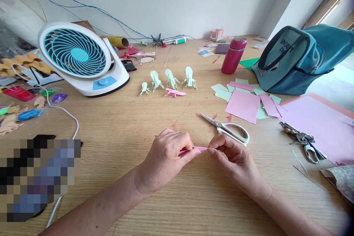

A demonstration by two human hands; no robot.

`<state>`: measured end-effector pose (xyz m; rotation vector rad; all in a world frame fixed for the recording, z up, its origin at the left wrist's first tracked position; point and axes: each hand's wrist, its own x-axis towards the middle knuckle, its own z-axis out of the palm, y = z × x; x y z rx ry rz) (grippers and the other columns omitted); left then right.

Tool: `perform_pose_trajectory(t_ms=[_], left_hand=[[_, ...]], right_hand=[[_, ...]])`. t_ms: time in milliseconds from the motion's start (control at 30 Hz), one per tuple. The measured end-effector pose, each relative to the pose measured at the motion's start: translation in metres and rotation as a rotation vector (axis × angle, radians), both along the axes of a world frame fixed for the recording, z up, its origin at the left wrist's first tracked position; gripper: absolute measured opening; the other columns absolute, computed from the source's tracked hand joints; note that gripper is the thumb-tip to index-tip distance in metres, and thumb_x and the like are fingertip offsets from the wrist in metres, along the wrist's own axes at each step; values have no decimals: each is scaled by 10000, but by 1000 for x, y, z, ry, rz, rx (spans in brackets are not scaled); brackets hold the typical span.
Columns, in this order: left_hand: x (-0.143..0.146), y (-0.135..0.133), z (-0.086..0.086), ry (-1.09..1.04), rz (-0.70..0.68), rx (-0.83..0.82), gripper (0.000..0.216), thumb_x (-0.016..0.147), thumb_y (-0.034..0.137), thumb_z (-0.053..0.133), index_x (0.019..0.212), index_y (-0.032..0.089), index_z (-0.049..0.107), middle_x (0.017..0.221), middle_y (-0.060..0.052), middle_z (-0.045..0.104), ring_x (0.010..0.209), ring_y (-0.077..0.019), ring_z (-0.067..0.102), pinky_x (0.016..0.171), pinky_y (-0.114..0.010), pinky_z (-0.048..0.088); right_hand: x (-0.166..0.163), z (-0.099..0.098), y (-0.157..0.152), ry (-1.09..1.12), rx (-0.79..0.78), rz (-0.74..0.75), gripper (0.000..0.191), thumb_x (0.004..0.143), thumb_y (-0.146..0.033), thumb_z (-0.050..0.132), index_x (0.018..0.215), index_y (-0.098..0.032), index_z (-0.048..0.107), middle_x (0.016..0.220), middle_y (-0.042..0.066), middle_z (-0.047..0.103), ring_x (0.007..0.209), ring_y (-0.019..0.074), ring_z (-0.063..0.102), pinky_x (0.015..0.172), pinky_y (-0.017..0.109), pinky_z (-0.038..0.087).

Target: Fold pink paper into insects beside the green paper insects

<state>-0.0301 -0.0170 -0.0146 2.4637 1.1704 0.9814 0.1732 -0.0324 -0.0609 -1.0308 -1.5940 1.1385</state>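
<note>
A narrow strip of folded pink paper (201, 148) stretches between my two hands, low over the wooden table. My left hand (171, 153) is closed around most of it, so its middle is hidden; a small tip pokes out on the far left side. The right-hand end is pinched between the thumb and finger of my right hand (232, 158). Just behind my right hand lie scissors (233, 132) with white handles, blades slightly apart. Farther back stand several pale green folded paper figures (155, 81), with one pink folded figure (175, 93) in front of them.
Pink and green paper sheets (243, 105) lie to the right, near keys (304, 140) and a teal bag (290, 59). A magenta flask (233, 56) stands behind them. On the left are a white fan (107, 84), a white cable (66, 112) and a blurred-out area.
</note>
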Motion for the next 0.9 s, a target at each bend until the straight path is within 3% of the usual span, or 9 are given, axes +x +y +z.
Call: perform_pose_trajectory(t_ms=[200,367,500,900], left_hand=[[-1,-2,2,19,12,8,270,861,291,693,676,158,549,592,48,619,549,-91,532,677,-266,392],[-1,1,3,109,-14,41,120,897,294,645,861,180,664,671,31,659,653,-126,558,733,-294,380],[-1,1,2,158,-35,-11,216,924,277,602,741,195,682,648,24,627,687,-132,535,751,-295,368],[1,-3,1,153,-72,-79,143,898,243,638,785,198,714,669,19,641,702,-135,550,810,-318,382]], right_hand=[[-1,1,1,-18,32,-5,130,937,-225,575,807,-220,569,746,-23,519,685,132,464,636,270,380],[-1,2,1,-3,19,3,126,934,-230,580,809,-217,579,754,-18,531,703,135,477,656,269,393],[-1,0,1,19,-51,9,121,931,-259,594,819,-214,600,749,-18,543,691,130,480,640,262,388],[-11,0,-1,210,-213,62,149,864,-302,690,772,-205,625,719,-23,576,678,118,504,647,252,411]])
